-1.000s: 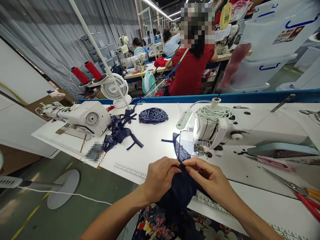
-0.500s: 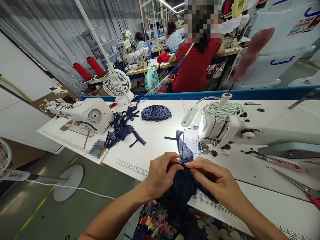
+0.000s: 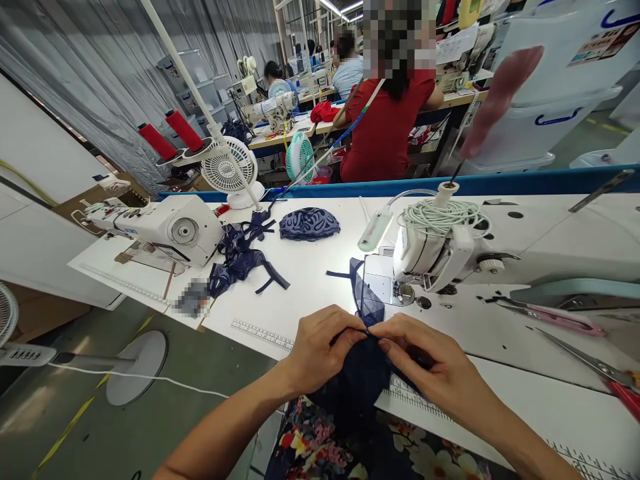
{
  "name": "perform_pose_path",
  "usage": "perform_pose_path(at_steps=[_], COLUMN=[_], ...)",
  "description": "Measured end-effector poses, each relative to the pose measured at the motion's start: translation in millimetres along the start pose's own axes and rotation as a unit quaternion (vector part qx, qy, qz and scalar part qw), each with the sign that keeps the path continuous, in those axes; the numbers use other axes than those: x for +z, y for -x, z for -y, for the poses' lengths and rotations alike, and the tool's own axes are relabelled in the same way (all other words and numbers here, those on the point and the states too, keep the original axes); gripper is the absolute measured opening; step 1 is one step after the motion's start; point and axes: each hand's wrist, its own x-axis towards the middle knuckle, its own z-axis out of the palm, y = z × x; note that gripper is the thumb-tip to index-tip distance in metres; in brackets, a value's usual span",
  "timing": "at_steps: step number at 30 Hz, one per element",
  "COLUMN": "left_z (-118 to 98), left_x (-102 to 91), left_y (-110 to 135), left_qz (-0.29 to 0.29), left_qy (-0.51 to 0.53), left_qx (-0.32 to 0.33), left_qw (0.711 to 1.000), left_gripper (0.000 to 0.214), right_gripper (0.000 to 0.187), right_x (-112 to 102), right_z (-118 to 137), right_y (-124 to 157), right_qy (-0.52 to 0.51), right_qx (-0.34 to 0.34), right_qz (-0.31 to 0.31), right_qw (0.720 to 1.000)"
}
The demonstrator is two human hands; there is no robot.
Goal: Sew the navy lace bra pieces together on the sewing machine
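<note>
Both my hands pinch the edge of a dark navy fabric piece (image 3: 361, 373) at the table's front edge. My left hand (image 3: 323, 347) grips it from the left, thumb against fingertips. From the right, my right hand (image 3: 423, 350) closes on the same edge, fingertips almost touching the left ones. The cloth hangs down over my lap, and a sheer navy part (image 3: 367, 290) stretches away from my fingers toward the sewing machine (image 3: 425, 257). That sheer part lies on the white table beside the needle area. Exactly how the edge is folded is hidden by my fingers.
Navy straps and fabric (image 3: 240, 257) lie left on the table, near a patterned navy cup (image 3: 309, 224). Scissors (image 3: 585, 357) and pink-handled snips (image 3: 560, 319) rest at right. A second sewing machine (image 3: 165, 227) and a white fan (image 3: 230, 167) stand left. A person in red (image 3: 380, 133) sits ahead.
My fingertips have drawn slightly closer together on the navy fabric edge. The whole view has shifted a little; the things on the table look unmoved.
</note>
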Motion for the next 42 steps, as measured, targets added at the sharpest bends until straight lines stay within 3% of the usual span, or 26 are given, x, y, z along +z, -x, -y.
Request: perform_pose_path(at_steps=[5, 11, 14, 18, 25, 28, 31, 34, 37, 40, 42], left_z=[-1.0, -0.8, -2.2, -3.8, -4.0, -8.6, -1.6, 27.2, 59.7, 66.0, 56.2], left_x=[-2.9, -1.8, -2.8, -7.6, -11.8, -12.5, -17.8, -36.1, -77.0, -130.8, -154.5], left_y=[-4.0, -6.1, -6.5, -9.5, -12.2, 0.0, 21.0, 26.8, -5.1, -54.8, -73.5], left_qz=[0.016, 0.028, 0.033, 0.049, 0.113, 0.120, 0.130, 0.121, 0.035, -0.101, -0.178], left_qy=[-0.003, -0.026, -0.021, 0.031, 0.211, 0.222, 0.237, 0.244, 0.154, -0.049, -0.221], left_qx=[-0.053, -0.041, -0.048, -0.122, -0.223, -0.216, -0.211, -0.245, -0.223, -0.101, 0.027], left_qw=[0.998, 0.998, 0.998, 0.991, 0.945, 0.943, 0.939, 0.930, 0.962, 0.988, 0.958], left_gripper=[0.005, 0.006, 0.007, 0.009, 0.017, 0.019, 0.021, 0.023, 0.022, 0.013, 0.005], right_gripper=[0.028, 0.024, 0.030, 0.032, 0.025, 0.014, 0.020, 0.021, 0.020, 0.042, 0.050], right_x=[-6.9, -5.1, -1.5, -3.1, -11.5, -10.6, -1.9, 19.6, 46.4, 62.3, 63.7], right_z=[-2.1, 8.0, 7.6, 5.9, 11.1, 15.6, 23.5, 31.0, 42.1, 62.6, 71.2], right_y=[3.5, -1.5, -5.4, -6.1, -0.7, 7.7, 8.3, -23.6, -92.6, -165.9, -193.8], right_qy=[0.079, 0.010, -0.022, -0.017, 0.028, 0.090, 0.164, 0.275, 0.405, 0.414, 0.405], right_qx=[-0.035, 0.099, 0.114, 0.122, 0.118, 0.065, -0.030, -0.077, -0.105, -0.115, -0.135], right_qz=[0.027, 0.087, 0.067, 0.014, -0.010, -0.015, 0.039, 0.080, 0.005, -0.042, -0.065], right_qw=[0.996, 0.991, 0.991, 0.992, 0.993, 0.994, 0.985, 0.955, 0.908, 0.902, 0.902])
